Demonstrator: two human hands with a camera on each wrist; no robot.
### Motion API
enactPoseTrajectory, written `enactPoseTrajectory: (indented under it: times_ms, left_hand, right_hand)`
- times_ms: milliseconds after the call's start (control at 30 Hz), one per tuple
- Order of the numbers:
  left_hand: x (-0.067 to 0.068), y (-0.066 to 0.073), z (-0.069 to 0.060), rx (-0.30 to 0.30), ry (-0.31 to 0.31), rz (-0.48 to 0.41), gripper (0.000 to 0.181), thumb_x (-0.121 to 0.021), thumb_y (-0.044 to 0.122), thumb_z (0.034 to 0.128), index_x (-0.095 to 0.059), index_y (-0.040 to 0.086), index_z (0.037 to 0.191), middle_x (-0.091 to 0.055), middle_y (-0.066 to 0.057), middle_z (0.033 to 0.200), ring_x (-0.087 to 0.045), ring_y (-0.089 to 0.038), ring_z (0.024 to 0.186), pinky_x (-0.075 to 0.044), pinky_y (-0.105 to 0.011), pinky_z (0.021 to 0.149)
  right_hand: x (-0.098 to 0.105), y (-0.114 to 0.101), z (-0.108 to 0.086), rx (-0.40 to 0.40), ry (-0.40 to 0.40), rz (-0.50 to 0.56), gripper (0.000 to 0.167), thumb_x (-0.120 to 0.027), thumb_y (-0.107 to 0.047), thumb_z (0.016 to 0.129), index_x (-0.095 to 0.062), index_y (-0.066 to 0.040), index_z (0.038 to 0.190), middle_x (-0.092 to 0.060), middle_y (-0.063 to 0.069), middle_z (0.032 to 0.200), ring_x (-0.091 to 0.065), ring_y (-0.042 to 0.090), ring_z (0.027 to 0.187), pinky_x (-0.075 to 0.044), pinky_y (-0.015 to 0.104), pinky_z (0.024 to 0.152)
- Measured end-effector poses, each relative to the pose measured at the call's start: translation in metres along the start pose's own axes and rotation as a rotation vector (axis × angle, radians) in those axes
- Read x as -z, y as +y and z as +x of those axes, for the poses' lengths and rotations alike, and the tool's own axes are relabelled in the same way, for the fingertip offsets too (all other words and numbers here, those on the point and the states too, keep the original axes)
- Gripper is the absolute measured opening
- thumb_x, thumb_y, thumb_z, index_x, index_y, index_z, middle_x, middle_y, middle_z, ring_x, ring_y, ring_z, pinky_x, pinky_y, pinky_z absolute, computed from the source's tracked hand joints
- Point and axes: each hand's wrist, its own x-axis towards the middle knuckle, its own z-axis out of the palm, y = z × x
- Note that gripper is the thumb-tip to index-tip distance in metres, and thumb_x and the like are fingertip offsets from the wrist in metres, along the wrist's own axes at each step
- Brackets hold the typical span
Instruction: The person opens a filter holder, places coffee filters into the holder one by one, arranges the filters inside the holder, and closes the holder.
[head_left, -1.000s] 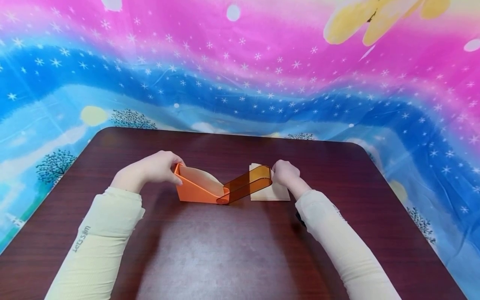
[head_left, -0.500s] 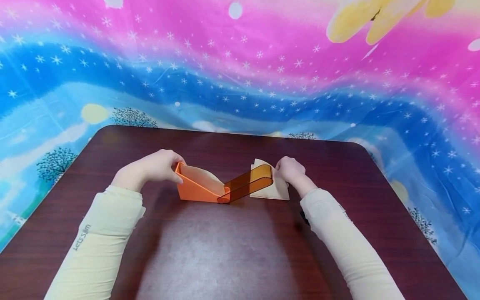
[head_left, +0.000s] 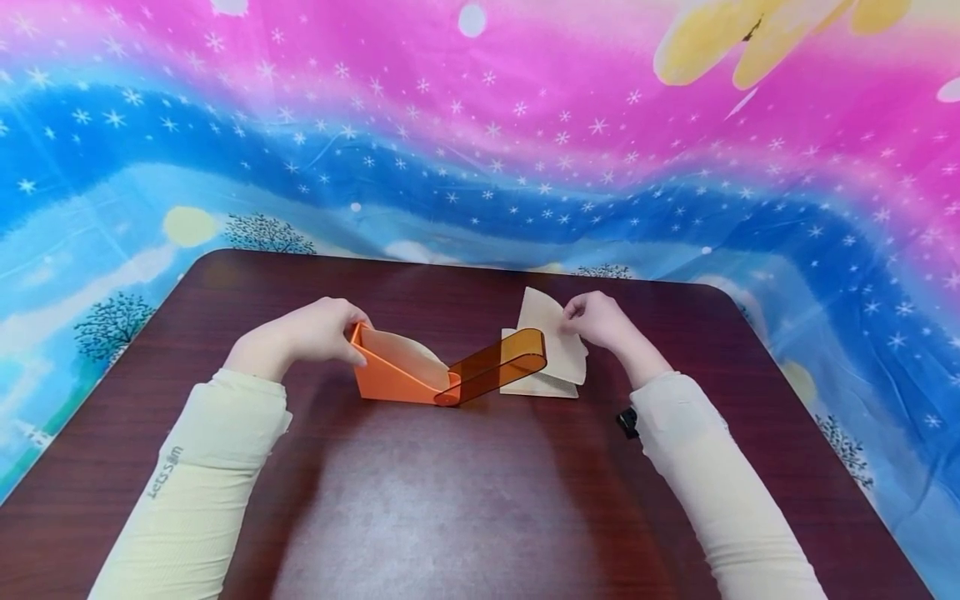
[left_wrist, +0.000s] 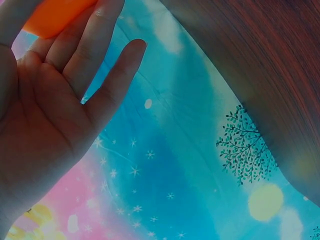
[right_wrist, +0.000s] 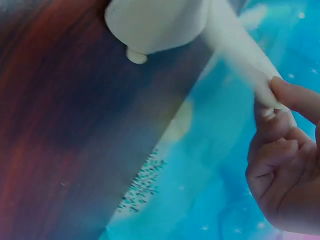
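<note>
An orange coffee filter holder [head_left: 390,379] stands on the table, with a pale coffee filter [head_left: 405,354] inside and its see-through amber lid [head_left: 491,367] swung out to the right. My left hand [head_left: 307,332] grips the holder's tall back end; only an orange corner [left_wrist: 60,19] shows in the left wrist view. Right of the holder lies a pale paper stack [head_left: 517,387], partly behind the lid. Above it, my right hand [head_left: 600,319] pinches the edge of a raised coffee filter [head_left: 547,312] between thumb and fingers. In the right wrist view that filter's rounded edge and small tab [right_wrist: 136,56] show.
The dark wood table [head_left: 435,500] has rounded far corners. Close behind it hangs a pink and blue patterned cloth [head_left: 450,167]. A small black device [head_left: 628,422] sits under the right sleeve.
My right hand has risen and moved right, lifting a coffee filter off the stack so that it stands tilted. The left hand and the holder have stayed put.
</note>
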Motion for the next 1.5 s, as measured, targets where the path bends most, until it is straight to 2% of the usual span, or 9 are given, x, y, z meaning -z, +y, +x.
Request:
enactPoseTrajectory:
  times_ms: [133,267,333,567,767,967,1300,1500]
  left_hand:
    - [0.000,0.000,0.001,0.002,0.001,0.004,0.031,-0.075,0.012,0.0758,-0.065,-0.002,0.102,-0.065,-0.007,0.086,-0.055,-0.017,0.074,-0.050,-0.032,0.072]
    - [0.001,0.000,0.001,-0.001,0.004,0.008,0.031,-0.075,0.012,0.0757,-0.065,-0.002,0.102,-0.066,-0.007,0.086,-0.055,-0.017,0.074,-0.050,-0.033,0.072]
    - [0.001,0.000,0.001,-0.005,0.004,0.008,0.031,-0.075,0.013,0.0757,-0.065,-0.002,0.102,-0.066,-0.007,0.086,-0.055,-0.017,0.074,-0.050,-0.033,0.072]
    - [0.002,0.001,0.002,-0.007,0.004,0.015,0.031,-0.075,0.014,0.0758,-0.066,-0.001,0.101,-0.066,-0.006,0.085,-0.055,-0.017,0.074,-0.049,-0.033,0.072]
    - [0.003,0.002,0.002,-0.012,0.003,0.021,0.031,-0.075,0.013,0.0755,-0.066,-0.002,0.101,-0.066,-0.006,0.085,-0.055,-0.017,0.074,-0.049,-0.034,0.073]
    - [0.003,0.001,0.002,-0.013,0.005,0.024,0.031,-0.075,0.014,0.0755,-0.065,-0.002,0.101,-0.065,-0.007,0.085,-0.055,-0.017,0.074,-0.049,-0.033,0.072]
    - [0.002,0.000,0.000,-0.008,-0.006,0.012,0.031,-0.074,0.013,0.0767,-0.065,-0.002,0.102,-0.066,-0.007,0.087,-0.056,-0.017,0.075,-0.051,-0.033,0.073]
    - [0.001,0.000,0.000,-0.003,-0.001,0.020,0.032,-0.075,0.014,0.0761,-0.065,-0.001,0.103,-0.066,-0.008,0.089,-0.056,-0.019,0.078,-0.052,-0.036,0.076]
  right_hand:
    - [0.009,-0.006,-0.005,0.034,0.055,0.016,0.016,-0.064,-0.010,0.082,-0.063,0.000,0.095,-0.065,0.013,0.086,-0.059,0.024,0.080,-0.046,0.030,0.071]
    - [0.018,-0.013,-0.010,0.036,0.068,0.012,0.036,-0.065,-0.010,0.082,-0.057,0.000,0.116,-0.066,0.015,0.088,-0.060,0.024,0.078,-0.047,0.033,0.073]
    - [0.021,-0.015,-0.011,0.042,0.072,0.004,0.039,-0.065,-0.010,0.082,-0.057,0.000,0.120,-0.067,0.016,0.088,-0.061,0.024,0.078,-0.048,0.035,0.073]
    - [0.032,-0.020,-0.018,0.053,0.084,-0.012,0.025,-0.064,-0.015,0.086,-0.066,0.000,0.107,-0.067,0.020,0.101,-0.061,0.029,0.091,-0.050,0.038,0.076]
    - [0.040,-0.027,-0.024,0.058,0.108,-0.020,0.025,-0.063,-0.016,0.088,-0.066,-0.001,0.107,-0.067,0.020,0.103,-0.061,0.030,0.092,-0.050,0.038,0.074]
    - [0.047,-0.036,-0.033,0.055,0.137,-0.019,0.024,-0.059,-0.016,0.091,-0.066,-0.001,0.109,-0.066,0.021,0.106,-0.060,0.031,0.096,-0.049,0.041,0.079]
    - [0.058,-0.054,-0.043,0.125,0.211,0.028,0.021,-0.060,-0.017,0.091,-0.067,-0.003,0.105,-0.067,0.019,0.100,-0.060,0.029,0.090,-0.050,0.038,0.074]
    - [0.060,-0.069,-0.048,0.155,0.224,0.050,0.019,-0.061,-0.016,0.090,-0.067,-0.004,0.104,-0.066,0.017,0.098,-0.062,0.028,0.088,-0.053,0.039,0.075]
